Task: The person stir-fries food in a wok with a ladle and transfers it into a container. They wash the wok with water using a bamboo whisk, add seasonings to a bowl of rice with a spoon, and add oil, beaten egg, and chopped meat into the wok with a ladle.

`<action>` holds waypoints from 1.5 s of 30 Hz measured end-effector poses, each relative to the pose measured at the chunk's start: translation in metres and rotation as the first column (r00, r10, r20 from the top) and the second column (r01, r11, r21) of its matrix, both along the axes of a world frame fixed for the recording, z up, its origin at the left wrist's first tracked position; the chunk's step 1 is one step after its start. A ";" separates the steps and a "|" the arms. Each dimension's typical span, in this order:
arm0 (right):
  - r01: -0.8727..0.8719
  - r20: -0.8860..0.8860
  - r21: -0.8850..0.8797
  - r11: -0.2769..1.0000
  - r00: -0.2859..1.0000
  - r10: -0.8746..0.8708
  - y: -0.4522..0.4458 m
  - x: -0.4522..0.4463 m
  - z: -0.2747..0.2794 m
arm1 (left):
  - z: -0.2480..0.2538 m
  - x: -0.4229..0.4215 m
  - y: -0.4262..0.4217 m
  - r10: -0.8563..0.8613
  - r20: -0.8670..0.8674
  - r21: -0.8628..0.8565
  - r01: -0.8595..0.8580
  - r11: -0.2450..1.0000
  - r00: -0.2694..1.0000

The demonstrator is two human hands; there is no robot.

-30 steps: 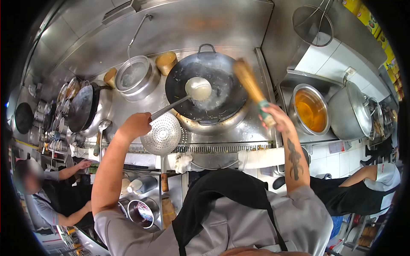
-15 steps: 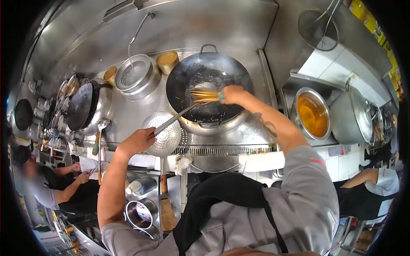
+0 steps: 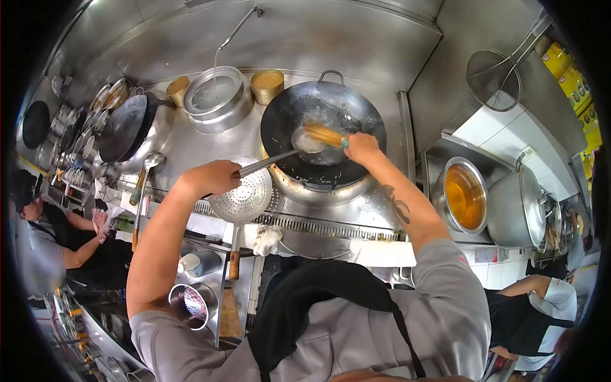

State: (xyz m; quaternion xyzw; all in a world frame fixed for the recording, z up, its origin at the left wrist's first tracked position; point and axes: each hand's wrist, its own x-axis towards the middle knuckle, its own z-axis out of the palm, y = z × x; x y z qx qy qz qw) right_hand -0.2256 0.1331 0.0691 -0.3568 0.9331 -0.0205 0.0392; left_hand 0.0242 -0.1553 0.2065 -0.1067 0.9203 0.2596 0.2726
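Note:
My left hand (image 3: 216,177) is wrapped round the handle of a metal ladle (image 3: 267,163), whose bowl is inside the black wok (image 3: 287,114). In my right hand (image 3: 363,148) is a bamboo brush (image 3: 323,134) with a green band, its bristles in the ladle bowl. Water or foam lies around the bowl and small bits stick to the wok wall. Below my left hand a perforated skimmer (image 3: 245,194) rests on the stove edge.
A metal pot of water (image 3: 217,102) stands behind left, beside a tin (image 3: 267,86). On the right are a bowl of orange liquid (image 3: 465,196) and a lidded pot (image 3: 519,207). Co-workers stand at far left (image 3: 63,239) and far right (image 3: 528,312).
The brush has come down from the wok's right side into the ladle bowl. Over the last half second it stays there, while the whole view has shifted and tilted slightly.

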 end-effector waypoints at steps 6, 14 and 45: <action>0.078 0.546 -0.054 0.996 0.837 -0.036 0.006 -0.005 0.002 | -0.024 0.022 0.002 -0.279 -0.194 -0.440 0.171 0.882 0.940; 0.229 0.654 0.026 0.973 0.732 -0.190 0.016 -0.012 0.024 | -0.048 0.057 0.025 -0.403 -0.224 -0.719 0.129 0.683 0.887; 0.010 0.123 0.066 0.998 0.992 -0.018 0.006 0.015 0.018 | 0.025 -0.006 0.036 -0.589 -0.234 -0.896 0.064 0.440 0.773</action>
